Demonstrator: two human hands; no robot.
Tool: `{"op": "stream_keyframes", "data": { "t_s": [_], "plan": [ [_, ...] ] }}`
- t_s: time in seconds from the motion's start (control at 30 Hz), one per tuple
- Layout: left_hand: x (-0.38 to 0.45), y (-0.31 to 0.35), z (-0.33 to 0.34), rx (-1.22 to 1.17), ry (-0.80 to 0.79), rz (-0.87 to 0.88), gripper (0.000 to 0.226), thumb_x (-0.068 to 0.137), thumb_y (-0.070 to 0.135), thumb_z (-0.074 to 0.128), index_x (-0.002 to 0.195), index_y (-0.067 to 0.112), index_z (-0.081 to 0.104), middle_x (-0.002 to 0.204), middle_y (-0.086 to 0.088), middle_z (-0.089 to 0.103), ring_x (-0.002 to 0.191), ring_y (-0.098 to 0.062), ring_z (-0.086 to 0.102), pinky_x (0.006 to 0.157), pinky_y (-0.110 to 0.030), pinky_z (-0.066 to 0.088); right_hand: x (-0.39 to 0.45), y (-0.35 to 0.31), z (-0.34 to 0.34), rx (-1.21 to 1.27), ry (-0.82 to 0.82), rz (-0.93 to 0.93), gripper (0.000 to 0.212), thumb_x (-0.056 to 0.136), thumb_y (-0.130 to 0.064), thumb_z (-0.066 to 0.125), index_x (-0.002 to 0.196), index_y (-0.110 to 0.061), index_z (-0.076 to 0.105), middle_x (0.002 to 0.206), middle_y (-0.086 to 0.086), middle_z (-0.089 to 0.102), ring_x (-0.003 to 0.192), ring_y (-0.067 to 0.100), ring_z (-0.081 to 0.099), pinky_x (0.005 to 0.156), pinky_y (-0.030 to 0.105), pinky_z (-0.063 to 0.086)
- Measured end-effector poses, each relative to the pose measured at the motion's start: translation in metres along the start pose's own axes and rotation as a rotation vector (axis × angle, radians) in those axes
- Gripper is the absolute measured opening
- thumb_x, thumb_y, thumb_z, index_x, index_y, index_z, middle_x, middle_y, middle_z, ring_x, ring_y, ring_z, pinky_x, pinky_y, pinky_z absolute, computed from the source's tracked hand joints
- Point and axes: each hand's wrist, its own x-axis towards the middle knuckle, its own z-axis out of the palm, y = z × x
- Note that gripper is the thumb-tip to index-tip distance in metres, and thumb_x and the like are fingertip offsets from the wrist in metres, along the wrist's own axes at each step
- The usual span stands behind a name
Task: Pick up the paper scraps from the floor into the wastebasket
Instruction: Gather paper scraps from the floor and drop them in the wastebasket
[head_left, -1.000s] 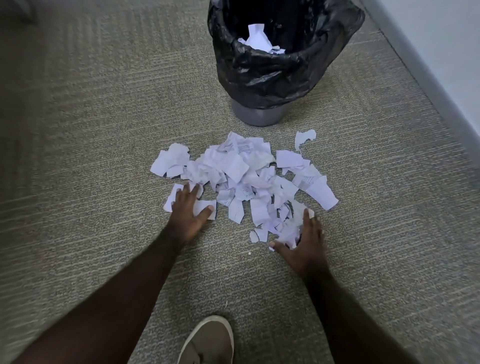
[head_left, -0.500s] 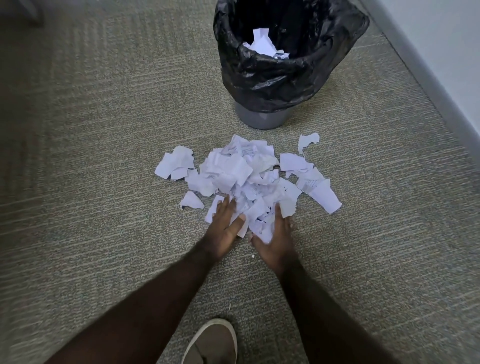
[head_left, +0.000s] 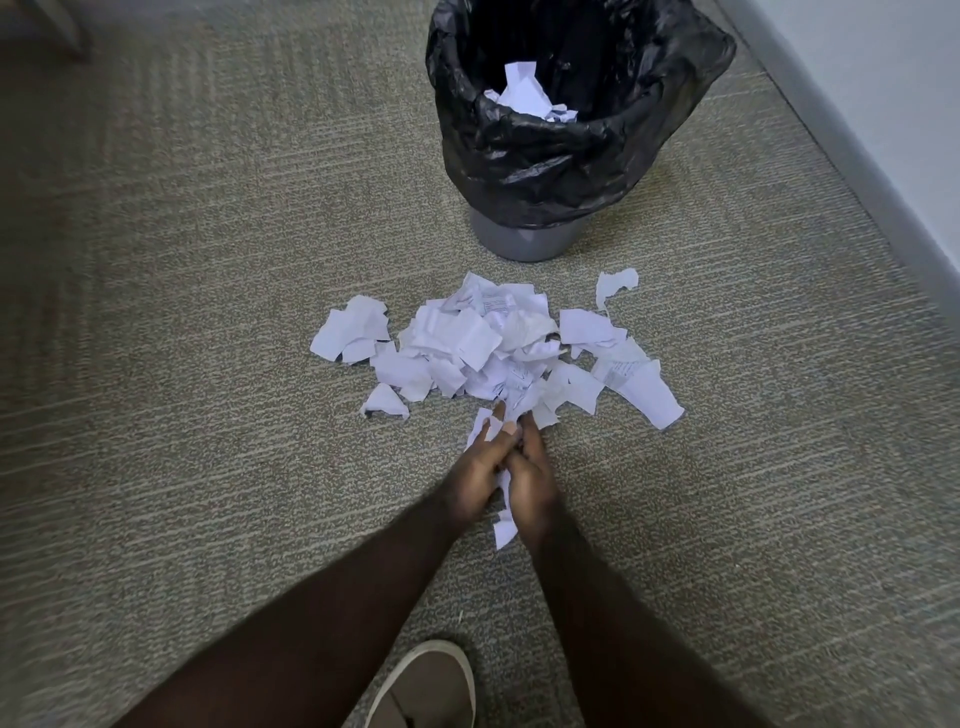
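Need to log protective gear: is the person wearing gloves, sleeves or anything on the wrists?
No. The left hand and right hand are bare, no gloves. Both forearms are uncovered as far as the frame shows; no sleeve, watch, band or ring is visible.

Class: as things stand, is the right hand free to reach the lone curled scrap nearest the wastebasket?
Probably not yet: the right hand is pressed with the left hand around gathered scraps, though bare carpet surrounds that curled scrap.

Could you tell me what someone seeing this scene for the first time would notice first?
Most striking is the heap of white paper scraps on the grey carpet mid-frame. Beyond it stands the wastebasket, black-lined, with some paper inside. At the heap's near edge, the left hand and right hand press together around a bunch of scraps.
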Motion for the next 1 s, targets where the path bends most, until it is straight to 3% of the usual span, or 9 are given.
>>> {"op": "stream_keyframes", "data": {
  "t_s": [0.1, 0.2, 0.37, 0.47, 0.53, 0.6, 0.67, 0.87, 1.0],
  "plan": [
    [-0.006, 0.003, 0.005, 0.012, 0.032, 0.058, 0.051, 0.105, 0.022, 0.03, 0.137, -0.018, 0.032, 0.139, -0.044, 0.019, 0.134, -0.051, 0.012, 0.106, -0.044, 0.009, -0.002, -0.008, 0.006, 0.059, 0.017, 0.024, 0.05, 0.102, 0.001, 0.035, 0.15, -0.011, 0.033, 0.138, -0.003, 0.049, 0.105, -0.018, 0.055, 0.08, -0.002, 0.041],
    [-0.002, 0.006, 0.012, -0.25, -0.02, -0.029, 0.053, 0.1, 0.035, 0.042, 0.143, 0.005, 0.042, 0.15, -0.018, 0.04, 0.142, -0.031, 0.033, 0.122, -0.041, 0.01, 0.0, -0.007, 0.009, 0.116, 0.044, 0.044, 0.049, 0.103, -0.008, 0.038, 0.151, -0.016, 0.032, 0.151, 0.001, 0.04, 0.116, -0.01, 0.05, 0.085, -0.001, 0.04],
    [-0.004, 0.008, 0.017, -0.345, -0.075, 0.001, 0.055, 0.094, 0.036, 0.046, 0.142, 0.01, 0.044, 0.147, -0.008, 0.049, 0.138, -0.018, 0.042, 0.122, -0.041, 0.019, -0.006, -0.019, 0.016, 0.172, 0.143, -0.031, 0.054, 0.092, -0.023, 0.045, 0.145, -0.017, 0.043, 0.146, -0.003, 0.05, 0.13, 0.004, 0.05, 0.11, 0.022, 0.038],
    [-0.014, 0.017, 0.02, -0.287, -0.075, 0.034, 0.045, 0.103, 0.028, 0.037, 0.144, 0.008, 0.041, 0.148, -0.009, 0.046, 0.139, -0.018, 0.041, 0.121, -0.037, 0.024, -0.008, -0.022, 0.017, 0.122, 0.239, -0.128, 0.04, 0.101, -0.014, 0.045, 0.141, -0.019, 0.049, 0.142, -0.006, 0.055, 0.126, -0.001, 0.053, 0.1, 0.01, 0.041],
    [-0.017, 0.02, 0.02, -0.244, -0.063, 0.102, 0.044, 0.105, 0.024, 0.03, 0.145, 0.007, 0.039, 0.148, -0.009, 0.046, 0.139, -0.016, 0.041, 0.114, -0.026, 0.033, -0.008, -0.024, 0.011, 0.095, 0.169, -0.123, 0.039, 0.101, -0.024, 0.048, 0.14, -0.032, 0.049, 0.143, -0.005, 0.053, 0.127, 0.001, 0.052, 0.1, 0.014, 0.042],
    [-0.02, 0.024, 0.02, -0.26, -0.084, 0.151, 0.044, 0.105, 0.022, 0.029, 0.145, 0.006, 0.039, 0.148, -0.008, 0.047, 0.138, -0.014, 0.042, 0.107, -0.019, 0.038, -0.01, -0.033, 0.009, 0.059, 0.115, -0.114, 0.033, 0.099, -0.038, 0.049, 0.13, -0.05, 0.05, 0.137, -0.02, 0.055, 0.128, 0.0, 0.05, 0.102, 0.017, 0.042],
    [-0.024, 0.033, 0.022, -0.308, -0.114, 0.15, 0.044, 0.105, 0.024, 0.029, 0.144, 0.007, 0.041, 0.146, -0.006, 0.05, 0.136, -0.012, 0.044, 0.109, -0.017, 0.037, -0.009, -0.042, 0.011, 0.098, 0.153, -0.144, 0.039, 0.099, -0.041, 0.048, 0.138, -0.04, 0.046, 0.132, -0.031, 0.055, 0.127, -0.006, 0.049, 0.098, 0.009, 0.042],
    [-0.034, 0.058, 0.026, -0.288, -0.129, 0.231, 0.043, 0.104, 0.028, 0.033, 0.144, 0.014, 0.041, 0.145, 0.003, 0.05, 0.135, -0.003, 0.043, 0.104, -0.011, 0.039, -0.026, -0.088, -0.006, 0.237, -0.079, -0.139, 0.048, 0.102, -0.006, 0.038, 0.148, -0.019, 0.037, 0.136, -0.013, 0.055, 0.12, -0.008, 0.054, 0.084, 0.005, 0.046],
    [-0.044, 0.08, 0.026, -0.233, -0.097, 0.321, 0.057, 0.096, 0.041, 0.039, 0.148, 0.019, 0.035, 0.149, 0.01, 0.045, 0.136, 0.004, 0.039, 0.109, -0.013, 0.035, -0.035, -0.115, 0.001, 0.236, -0.111, -0.164, 0.047, 0.103, -0.005, 0.034, 0.145, -0.024, 0.033, 0.117, -0.026, 0.055, 0.101, -0.019, 0.059, 0.077, 0.002, 0.046]
  ]
}}
